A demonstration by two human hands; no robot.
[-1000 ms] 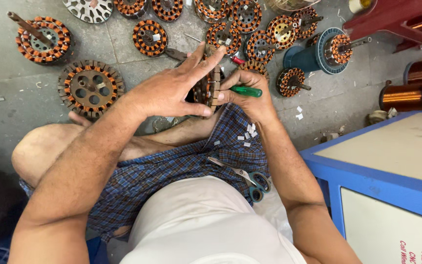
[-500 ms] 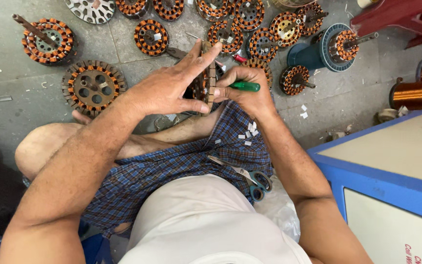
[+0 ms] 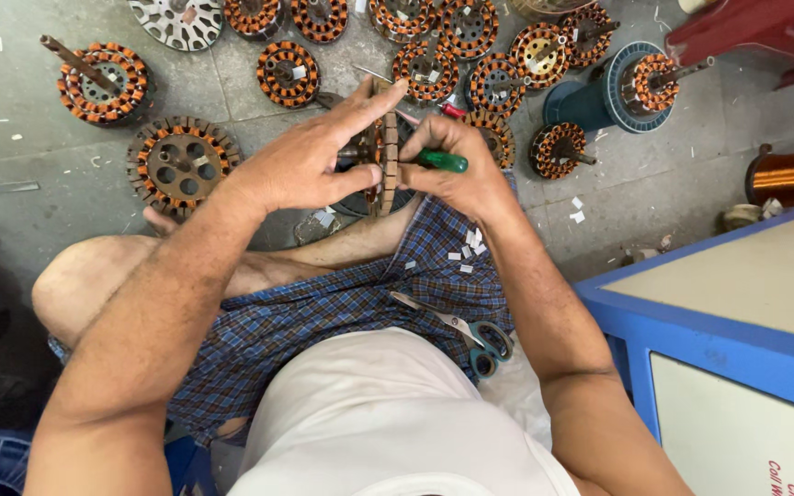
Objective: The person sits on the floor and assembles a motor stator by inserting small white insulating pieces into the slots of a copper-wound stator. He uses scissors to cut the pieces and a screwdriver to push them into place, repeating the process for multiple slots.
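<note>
Stator core (image 3: 386,156) held edge-on, up off the floor, over the person's shins, between both hands. Left hand (image 3: 310,165) grip: thumb and lower fingers closed on the core's near edge, index finger stretched straight over its top. Right hand (image 3: 457,174) grip: closed on the core's far side, also pinching a green-handled tool (image 3: 441,161), tip hidden behind the core.

Change: over the last second both hands stayed locked on the core; its edge has turned slightly more toward the camera, and the green handle now pokes further right. Judgement: slot work on the core is mid-way, same step continuing, nothing set down.

Around: scissors (image 3: 470,335) and white paper slips (image 3: 470,243) on the checked cloth in the lap. Wound stators (image 3: 287,73) spread over the floor (image 3: 39,174) beyond; bare core (image 3: 181,165) at left. Copper wire spool (image 3: 788,174) at right, blue cabinet (image 3: 737,340) just beside the right arm.
</note>
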